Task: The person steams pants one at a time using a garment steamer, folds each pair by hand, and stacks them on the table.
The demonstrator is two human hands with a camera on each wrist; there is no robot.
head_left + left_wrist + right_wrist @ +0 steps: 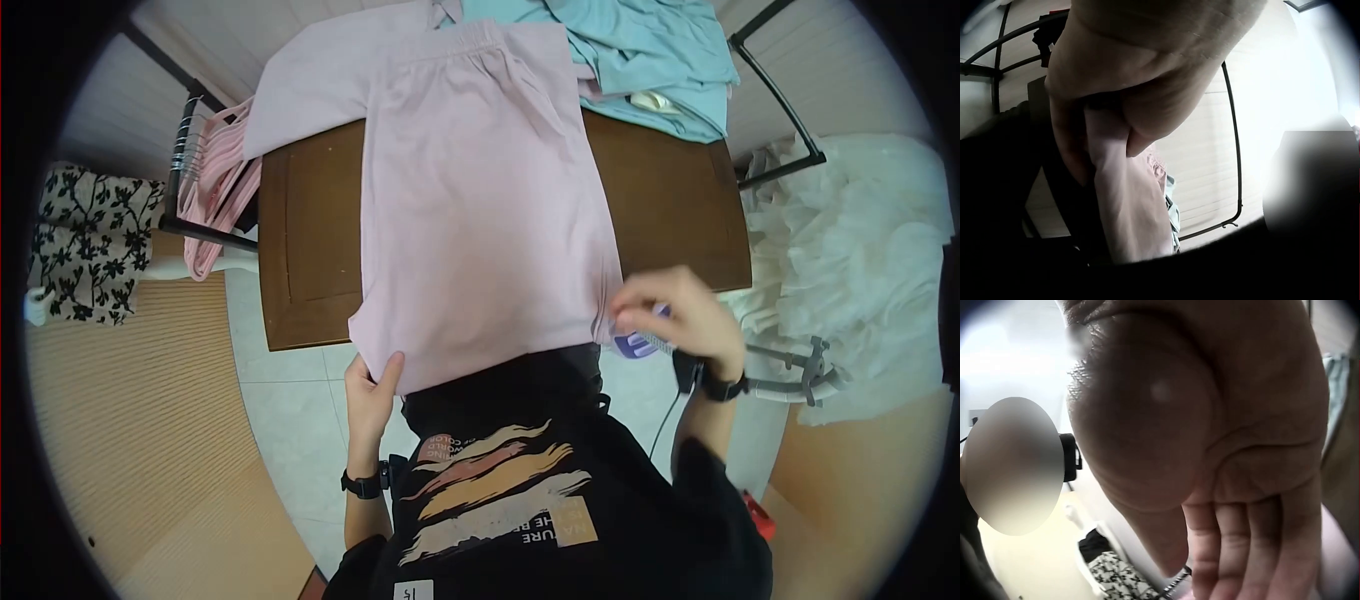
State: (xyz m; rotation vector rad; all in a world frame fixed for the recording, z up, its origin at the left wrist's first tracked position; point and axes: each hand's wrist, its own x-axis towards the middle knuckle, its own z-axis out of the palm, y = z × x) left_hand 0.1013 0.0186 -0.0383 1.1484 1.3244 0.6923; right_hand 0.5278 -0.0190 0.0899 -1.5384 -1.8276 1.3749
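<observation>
Pale pink trousers (480,220) lie lengthwise over the brown wooden table (310,240), elastic waistband at the far end. Their near end hangs past the table's front edge toward my body. My left hand (372,395) pinches the near left corner, thumb on top; in the left wrist view the cloth (1125,187) runs down from between thumb and fingers. Beside the near right corner my right hand (685,315) is raised, fingers loosely bent. The right wrist view shows its palm (1260,450) with nothing in it. Partly behind this hand is a purple slotted object (637,345).
Another pale pink garment (310,75) lies at the back left, and crumpled turquoise clothes (650,60) at the back right. Pink hangers (215,180) hang on a black rail at left. A grey bracketed tube (815,375) and white ruffled fabric (850,260) stand at right.
</observation>
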